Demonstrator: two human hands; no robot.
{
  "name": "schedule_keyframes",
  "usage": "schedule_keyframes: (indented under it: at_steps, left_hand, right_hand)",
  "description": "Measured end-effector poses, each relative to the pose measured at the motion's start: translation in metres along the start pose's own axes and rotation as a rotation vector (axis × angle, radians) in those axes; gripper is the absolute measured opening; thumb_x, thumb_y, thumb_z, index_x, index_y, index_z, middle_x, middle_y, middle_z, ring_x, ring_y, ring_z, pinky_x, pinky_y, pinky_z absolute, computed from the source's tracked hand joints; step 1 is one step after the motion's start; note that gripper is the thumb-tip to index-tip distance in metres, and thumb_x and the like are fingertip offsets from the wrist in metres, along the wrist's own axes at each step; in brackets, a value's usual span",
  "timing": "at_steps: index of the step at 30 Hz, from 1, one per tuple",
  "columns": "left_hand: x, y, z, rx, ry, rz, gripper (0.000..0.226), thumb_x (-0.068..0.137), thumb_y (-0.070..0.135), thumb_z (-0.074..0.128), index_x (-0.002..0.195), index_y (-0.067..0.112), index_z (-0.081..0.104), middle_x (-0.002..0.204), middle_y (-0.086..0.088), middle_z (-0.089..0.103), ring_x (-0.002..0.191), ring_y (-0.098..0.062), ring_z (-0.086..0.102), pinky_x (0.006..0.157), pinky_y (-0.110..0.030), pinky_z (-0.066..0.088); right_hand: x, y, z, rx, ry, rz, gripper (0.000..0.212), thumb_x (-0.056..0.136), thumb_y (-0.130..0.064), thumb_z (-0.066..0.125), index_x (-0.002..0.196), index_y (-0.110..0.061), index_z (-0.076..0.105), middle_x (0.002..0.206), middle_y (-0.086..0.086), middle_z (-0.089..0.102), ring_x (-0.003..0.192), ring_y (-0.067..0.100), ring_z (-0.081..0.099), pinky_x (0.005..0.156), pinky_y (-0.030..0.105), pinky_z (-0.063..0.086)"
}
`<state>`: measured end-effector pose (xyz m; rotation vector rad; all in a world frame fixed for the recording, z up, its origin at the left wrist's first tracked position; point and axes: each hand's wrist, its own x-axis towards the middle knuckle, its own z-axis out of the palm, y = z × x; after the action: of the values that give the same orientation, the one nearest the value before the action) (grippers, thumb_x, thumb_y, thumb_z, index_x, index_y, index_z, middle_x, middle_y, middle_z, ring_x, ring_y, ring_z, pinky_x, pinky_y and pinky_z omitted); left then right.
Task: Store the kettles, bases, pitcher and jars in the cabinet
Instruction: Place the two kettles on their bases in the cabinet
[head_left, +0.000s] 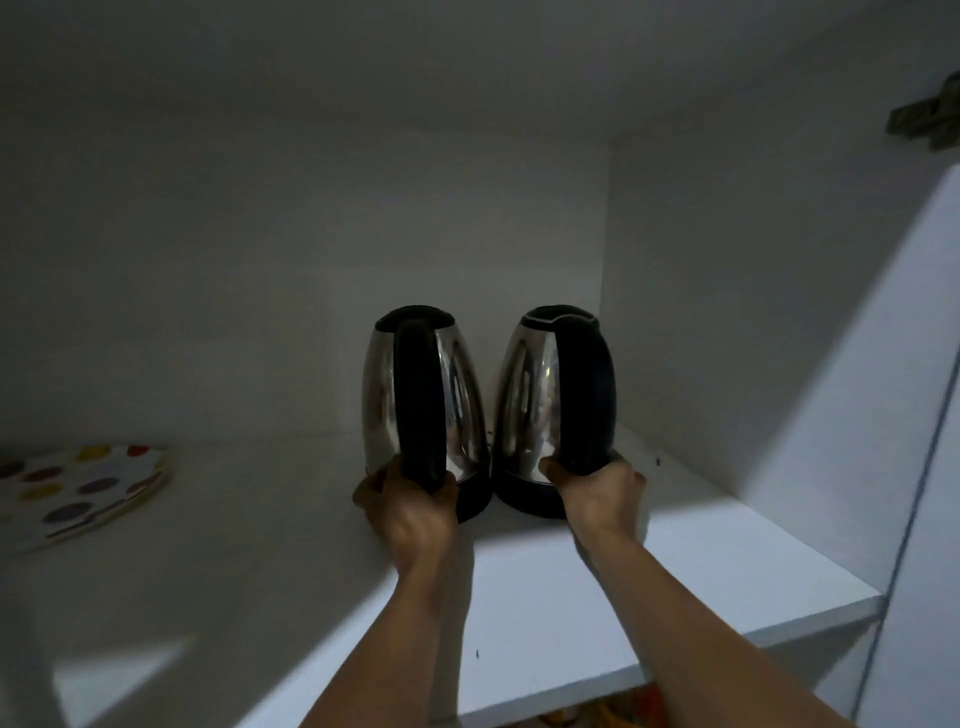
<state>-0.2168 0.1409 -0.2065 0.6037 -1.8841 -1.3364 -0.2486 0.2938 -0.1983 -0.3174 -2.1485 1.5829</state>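
Observation:
Two steel kettles with black handles and lids stand upright side by side on the white cabinet shelf (571, 597), handles turned toward me. My left hand (410, 506) grips the bottom of the left kettle's (384, 395) handle. My right hand (597, 491) grips the bottom of the right kettle's (524, 395) handle. Each kettle has a black foot at its bottom; whether these are separate bases I cannot tell. No pitcher or jars are in view.
A stack of white plates with coloured dots (78, 488) lies on the same shelf at the far left. The cabinet's right side wall (727, 312) is close to the right kettle. A greenish cloth (930, 117) hangs at the top right.

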Motion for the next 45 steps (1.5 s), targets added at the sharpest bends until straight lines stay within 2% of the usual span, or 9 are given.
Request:
schedule_keyframes:
  at_steps: [3,6,11,19,25,33,37,42,45]
  left_hand:
    - [0.029,-0.002,0.019,-0.04,-0.017,-0.037,0.045,0.078,0.01,0.076,0.119,-0.002,0.062,0.132,-0.025,0.046,0.113,-0.038,0.053,0.097,-0.035,0.044]
    - [0.061,-0.011,0.045,-0.052,0.002,0.016,0.046,0.072,0.015,0.08,0.113,0.0,0.066,0.119,-0.027,0.059,0.101,-0.04,0.063,0.088,-0.045,0.055]
    - [0.093,-0.021,0.083,-0.011,0.045,0.018,0.05,0.076,0.015,0.08,0.119,-0.003,0.062,0.126,-0.028,0.053,0.116,-0.038,0.052,0.1,-0.035,0.044]
    - [0.089,-0.011,0.096,0.067,0.129,0.012,0.053,0.081,0.014,0.077,0.126,-0.002,0.054,0.137,-0.025,0.038,0.118,-0.037,0.05,0.102,-0.035,0.042]
    - [0.085,-0.013,0.073,0.212,0.041,-0.173,0.057,0.08,0.013,0.076,0.121,-0.007,0.041,0.124,-0.027,0.053,0.112,-0.041,0.057,0.088,-0.044,0.051]
    - [0.037,0.004,0.03,0.508,-0.197,-0.066,0.057,0.088,0.019,0.063,0.136,0.001,0.038,0.133,-0.019,0.051,0.124,-0.035,0.051,0.094,-0.034,0.044]
    - [-0.01,0.014,-0.001,0.685,-0.24,0.013,0.056,0.091,0.024,0.06,0.137,0.002,0.039,0.132,-0.019,0.047,0.12,-0.035,0.051,0.097,-0.032,0.042]
    - [-0.089,0.035,-0.074,0.777,-0.121,0.13,0.042,0.09,0.026,0.062,0.125,0.006,0.049,0.129,-0.017,0.047,0.117,-0.036,0.052,0.1,-0.045,0.046]
    - [-0.155,0.04,-0.138,0.836,-0.018,0.21,0.038,0.09,0.023,0.059,0.123,0.008,0.05,0.127,-0.015,0.048,0.117,-0.034,0.05,0.101,-0.046,0.044]
  right_hand:
    - [0.037,0.003,0.023,0.018,-0.082,-0.009,0.05,0.069,-0.04,0.081,0.111,-0.016,0.067,0.115,0.014,0.061,0.067,0.012,0.047,0.074,0.03,0.046]
    - [0.078,0.01,0.049,0.017,-0.158,-0.024,0.053,0.077,-0.034,0.079,0.123,-0.013,0.061,0.125,0.016,0.056,0.073,0.016,0.034,0.076,0.026,0.034]
    - [0.124,0.011,0.083,0.017,-0.229,-0.055,0.059,0.077,-0.034,0.081,0.126,-0.011,0.058,0.125,0.016,0.056,0.106,0.027,0.047,0.079,0.026,0.036]
    - [0.144,0.019,0.097,0.037,-0.266,-0.031,0.079,0.067,-0.041,0.087,0.128,-0.005,0.051,0.126,0.02,0.057,0.107,0.032,0.06,0.092,0.04,0.054]
    - [0.137,0.023,0.083,-0.045,-0.339,0.025,0.074,0.077,-0.018,0.083,0.129,0.005,0.036,0.13,0.025,0.056,0.118,0.038,0.058,0.093,0.038,0.05]
    - [0.1,0.021,0.047,-0.163,-0.421,-0.103,0.068,0.09,-0.016,0.066,0.14,0.004,0.024,0.138,0.027,0.052,0.124,0.042,0.054,0.1,0.042,0.044]
    - [0.06,0.013,0.009,-0.345,-0.571,-0.189,0.086,0.097,-0.027,0.058,0.156,-0.003,0.0,0.153,0.024,0.036,0.135,0.04,0.044,0.106,0.037,0.039]
    - [-0.027,0.003,-0.047,-0.467,-0.577,-0.402,0.06,0.095,-0.026,0.06,0.141,0.001,0.033,0.134,0.028,0.049,0.122,0.044,0.05,0.096,0.043,0.046]
    - [-0.105,-0.003,-0.088,-0.517,-0.645,-0.55,0.053,0.097,-0.028,0.056,0.138,-0.001,0.035,0.141,0.024,0.043,0.131,0.041,0.042,0.1,0.047,0.043]
